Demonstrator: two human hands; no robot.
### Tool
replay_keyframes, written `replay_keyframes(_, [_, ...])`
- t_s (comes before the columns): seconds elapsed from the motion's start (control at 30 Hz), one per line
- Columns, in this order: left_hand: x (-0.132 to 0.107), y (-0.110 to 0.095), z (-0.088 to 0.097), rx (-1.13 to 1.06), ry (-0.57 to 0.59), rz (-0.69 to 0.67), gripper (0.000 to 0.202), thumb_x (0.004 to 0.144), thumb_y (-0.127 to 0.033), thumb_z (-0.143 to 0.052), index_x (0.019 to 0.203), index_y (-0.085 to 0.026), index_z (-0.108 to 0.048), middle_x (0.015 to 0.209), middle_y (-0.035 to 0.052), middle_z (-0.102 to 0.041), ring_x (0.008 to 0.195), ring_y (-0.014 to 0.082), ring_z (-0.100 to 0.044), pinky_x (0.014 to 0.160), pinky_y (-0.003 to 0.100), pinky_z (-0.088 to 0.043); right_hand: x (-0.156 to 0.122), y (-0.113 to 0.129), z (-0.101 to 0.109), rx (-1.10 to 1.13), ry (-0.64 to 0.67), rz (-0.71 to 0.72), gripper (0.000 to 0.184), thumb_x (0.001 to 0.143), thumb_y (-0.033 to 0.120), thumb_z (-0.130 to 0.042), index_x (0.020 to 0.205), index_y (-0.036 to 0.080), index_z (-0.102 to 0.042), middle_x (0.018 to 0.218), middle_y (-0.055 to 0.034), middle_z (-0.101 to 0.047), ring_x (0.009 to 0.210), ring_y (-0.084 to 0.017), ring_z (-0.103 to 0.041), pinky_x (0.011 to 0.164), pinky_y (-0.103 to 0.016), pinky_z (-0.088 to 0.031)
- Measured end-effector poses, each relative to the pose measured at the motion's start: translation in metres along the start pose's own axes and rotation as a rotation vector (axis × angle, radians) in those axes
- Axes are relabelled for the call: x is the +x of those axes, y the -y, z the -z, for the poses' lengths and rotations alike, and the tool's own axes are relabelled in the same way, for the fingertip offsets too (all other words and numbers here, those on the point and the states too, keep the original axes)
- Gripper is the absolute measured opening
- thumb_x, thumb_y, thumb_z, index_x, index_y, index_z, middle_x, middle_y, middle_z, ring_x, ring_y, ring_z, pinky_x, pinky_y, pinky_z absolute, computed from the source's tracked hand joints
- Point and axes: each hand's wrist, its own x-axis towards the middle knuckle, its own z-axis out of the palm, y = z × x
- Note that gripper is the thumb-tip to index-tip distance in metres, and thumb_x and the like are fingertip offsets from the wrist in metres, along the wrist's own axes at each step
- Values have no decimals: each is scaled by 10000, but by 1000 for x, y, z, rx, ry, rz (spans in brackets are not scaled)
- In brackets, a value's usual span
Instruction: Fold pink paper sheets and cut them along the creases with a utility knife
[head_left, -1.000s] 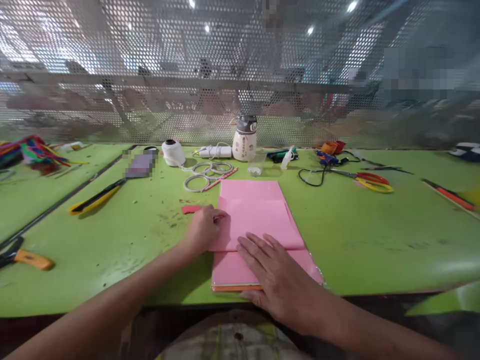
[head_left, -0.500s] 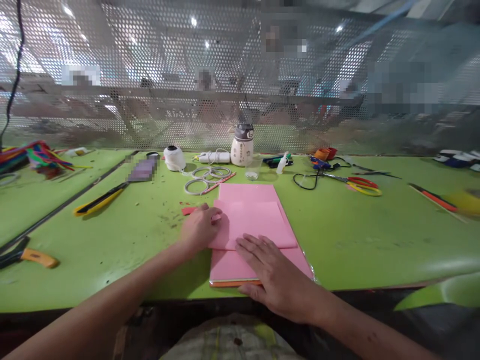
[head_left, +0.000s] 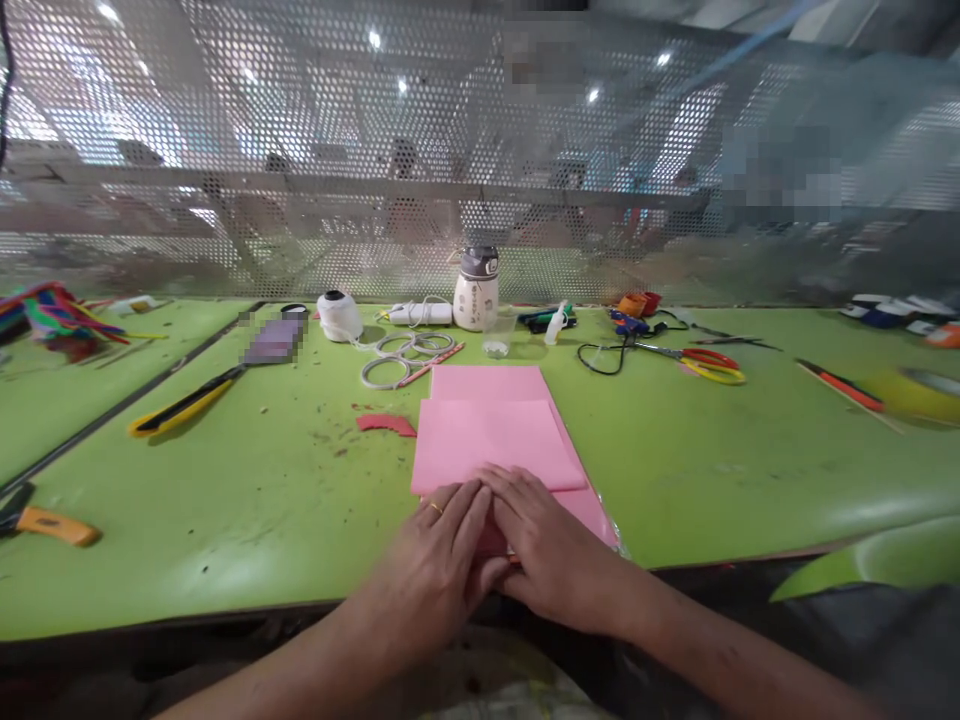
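A folded pink sheet (head_left: 491,440) lies on a stack of pink sheets (head_left: 484,382) in a clear sleeve at the table's front edge. My left hand (head_left: 442,545) rests on the near edge of the folded sheet, fingers stretched forward and a ring on one of them. Beside it, my right hand (head_left: 544,545) lies with its fingers flat on the same edge. The fingertips of both hands meet near the middle, and the thumbs are close together below. What lies under the palms is hidden.
Left of the stack is a red scrap (head_left: 386,425). Farther left are a yellow cutter (head_left: 187,402) and an orange-handled tool (head_left: 56,525). Behind stand a thread cone (head_left: 340,317), a bottle (head_left: 475,290) and a plastic cup (head_left: 496,335). Scissors (head_left: 709,362) and yellow tape (head_left: 919,395) lie right.
My left hand has moved from the folded sheet's left side to its near edge, beside my right hand. My right hand still rests on that edge. The view has shifted slightly.
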Motion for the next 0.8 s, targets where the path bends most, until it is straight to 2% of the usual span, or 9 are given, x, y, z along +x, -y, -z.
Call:
replay_keyframes(0.13, [2, 4, 3, -16, 29, -12, 567, 997, -448, -510, 1359, -15, -448, 1278, 238, -645, 1159, 353, -631, 952, 498, -571, -1, -1, 0, -12, -7, 0, 811, 868, 427, -709, 1479, -11, -404, 1548, -244, -418, 1475, -323, -327, 1242, -507, -257])
replay_keyframes(0.3, [4, 4, 5, -28, 75, -16, 555, 984, -515, -502, 1257, -33, -523, 1180, 229, -677, 1073, 349, -653, 898, 502, -585, -7, -5, 6, -40, 12, 5, 841, 919, 602, -579, 1480, -4, -421, 1550, -247, -420, 1478, -338, -328, 1230, -536, -270])
replay_keyframes(0.47, [9, 3, 9, 31, 79, -44, 535, 972, -529, -513, 1132, -27, -607, 1063, 222, -697, 986, 346, -661, 860, 503, -585, -18, -12, 19, -85, 91, -16, 785, 961, 582, -511, 1503, 23, -411, 1570, -237, -391, 1469, -370, -343, 1189, -593, -319])
replay_keyframes(0.67, [14, 3, 9, 56, 131, -31, 539, 959, -571, -496, 1015, -57, -649, 998, 197, -686, 915, 346, -637, 807, 546, -567, -28, -19, 22, -160, 74, -21, 769, 974, 594, -475, 1498, 34, -425, 1578, -220, -389, 1469, -368, -337, 1177, -594, -337])
replay_keyframes(0.8, [15, 5, 10, 8, 138, -16, 540, 962, -583, -486, 1062, -74, -635, 1008, 169, -677, 890, 314, -612, 813, 532, -551, -26, -13, 22, -204, 44, -16, 675, 997, 543, -467, 1512, 108, -429, 1565, -176, -431, 1451, -397, -348, 1151, -647, -330])
